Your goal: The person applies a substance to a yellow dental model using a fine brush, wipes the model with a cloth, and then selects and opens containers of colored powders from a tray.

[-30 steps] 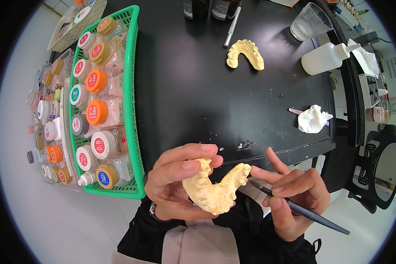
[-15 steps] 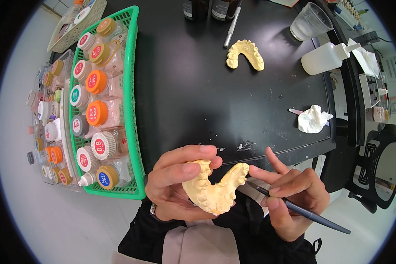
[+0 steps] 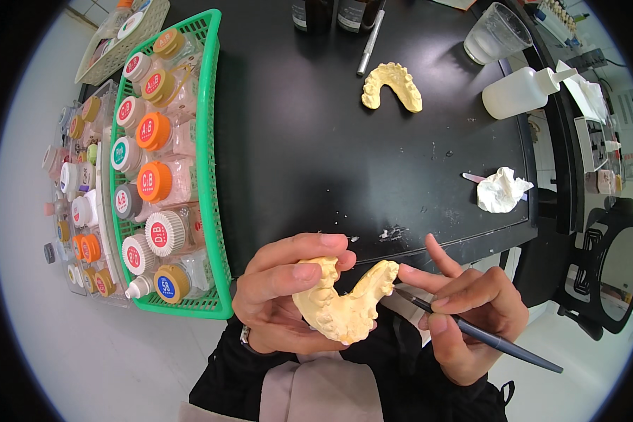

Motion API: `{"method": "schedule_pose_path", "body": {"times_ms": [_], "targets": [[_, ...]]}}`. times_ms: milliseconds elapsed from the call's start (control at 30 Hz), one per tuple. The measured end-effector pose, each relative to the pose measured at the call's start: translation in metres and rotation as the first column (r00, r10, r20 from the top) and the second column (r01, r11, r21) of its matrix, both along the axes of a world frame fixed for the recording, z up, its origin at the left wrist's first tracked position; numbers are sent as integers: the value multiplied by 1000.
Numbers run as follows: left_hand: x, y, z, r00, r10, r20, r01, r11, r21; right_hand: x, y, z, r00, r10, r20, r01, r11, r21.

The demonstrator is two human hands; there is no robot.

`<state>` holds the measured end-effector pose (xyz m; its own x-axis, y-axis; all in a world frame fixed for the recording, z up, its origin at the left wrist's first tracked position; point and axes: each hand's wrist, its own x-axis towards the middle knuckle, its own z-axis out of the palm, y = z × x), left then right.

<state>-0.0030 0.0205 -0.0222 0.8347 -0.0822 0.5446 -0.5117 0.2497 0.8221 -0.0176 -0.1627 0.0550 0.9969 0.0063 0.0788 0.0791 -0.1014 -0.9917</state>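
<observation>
My left hand (image 3: 281, 295) holds a pale yellow horseshoe-shaped dental cast (image 3: 344, 313), its row of teeth showing, tilted above the table's near edge. Fingers wrap round the cast's left arm. In my right hand (image 3: 475, 316) is a slim brush (image 3: 503, 342) with a dark grey handle, pinched between thumb and fingers. The brush's tip end meets the right arm of the cast; its very tip is too small to make out. One outstretched finger of my right hand touches the cast's right end. A second yellow dental cast (image 3: 392, 86) lies farther back on the black table (image 3: 295, 155).
At left a green basket (image 3: 211, 162) holds several capped jars, with more bottles beyond it. Two dark bottles (image 3: 313, 14) and a metal rod-like tool (image 3: 371, 43) are at the back. Rightward stand a clear cup (image 3: 498, 34), a white squeeze bottle (image 3: 517, 93) and crumpled tissue (image 3: 501, 190).
Almost nothing differs. The dental cast in my left hand and the brush in my right have shifted very slightly.
</observation>
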Motion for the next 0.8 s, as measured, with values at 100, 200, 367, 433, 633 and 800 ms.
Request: {"method": "schedule_pose_path", "body": {"times_ms": [100, 200, 367, 433, 633, 800], "targets": [[-4, -6, 3, 998, 10, -60, -19, 988, -153, 0, 0, -1, 1000, 2, 8, -3, 1000, 2], [-3, -7, 2, 998, 18, -53, -26, 989, -144, 0, 1, 0, 1000, -9, 5, 9, 1000, 8], [-4, -7, 2, 999, 39, -36, -43, 990, -135, 1, -1, 1, 1000, 22, 6, -21, 1000, -15], [-3, -7, 1, 999, 37, -28, -40, 990, -135, 1, -1, 0, 1000, 22, 13, -22, 1000, -18], [-4, -8, 3, 998, 51, -35, -55, 991, -126, 1, -2, 0, 999, 39, 20, -39, 999, -20], [-3, -6, 3, 999, 23, -41, -28, 991, -131, 1, -1, 1, 1000, 12, 14, -12, 1000, -10]]}}
